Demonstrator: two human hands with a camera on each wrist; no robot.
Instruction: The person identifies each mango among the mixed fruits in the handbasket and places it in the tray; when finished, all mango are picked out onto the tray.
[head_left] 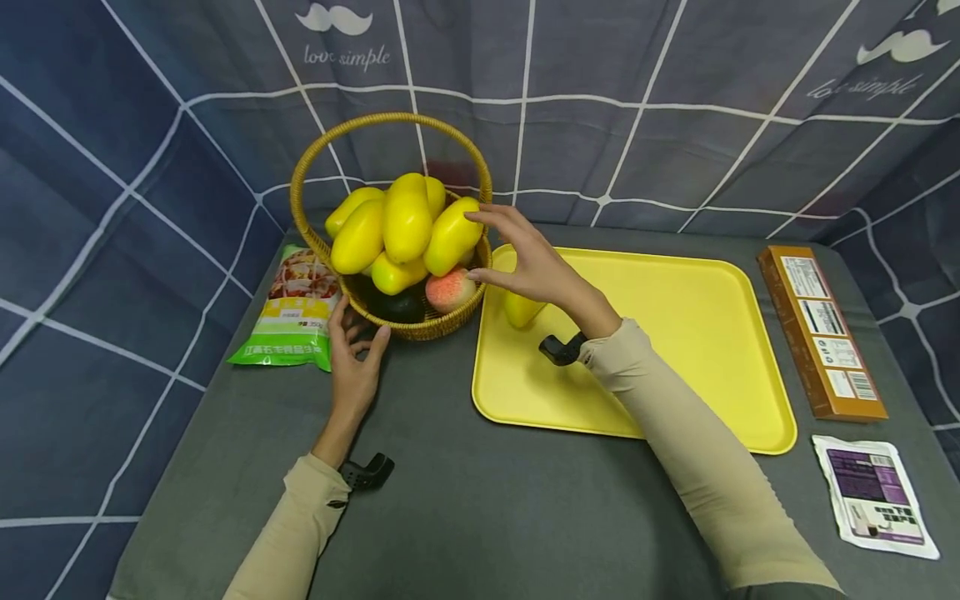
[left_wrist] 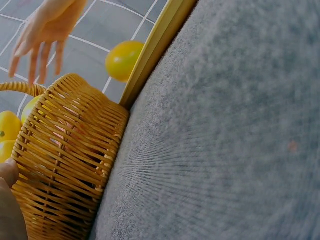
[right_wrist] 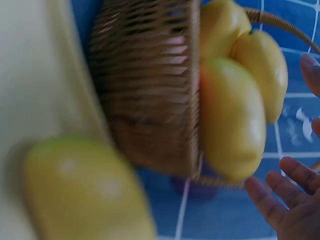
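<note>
A wicker basket (head_left: 429, 330) with a tall handle holds several yellow mangoes (head_left: 407, 218), a pinkish peach (head_left: 451, 290) and a dark green fruit (head_left: 399, 307). My right hand (head_left: 528, 260) hovers at the basket's right side, its fingers spread beside the rightmost mango (head_left: 453, 237). In the right wrist view that hand (right_wrist: 295, 200) holds nothing. My left hand (head_left: 356, 367) touches the basket's front left side with relaxed fingers; in the left wrist view its thumb (left_wrist: 9, 172) lies by the rim. Another mango (head_left: 522, 310) lies on the yellow tray (head_left: 675, 333), partly behind the right hand.
Left of the basket lies a green and yellow food packet (head_left: 292, 317). A brown box (head_left: 821, 333) lies beyond the tray's right edge, with a white and purple pouch (head_left: 876, 497) in front of it. Dark checked cloth (head_left: 570, 150) hangs behind the grey tabletop (head_left: 510, 517).
</note>
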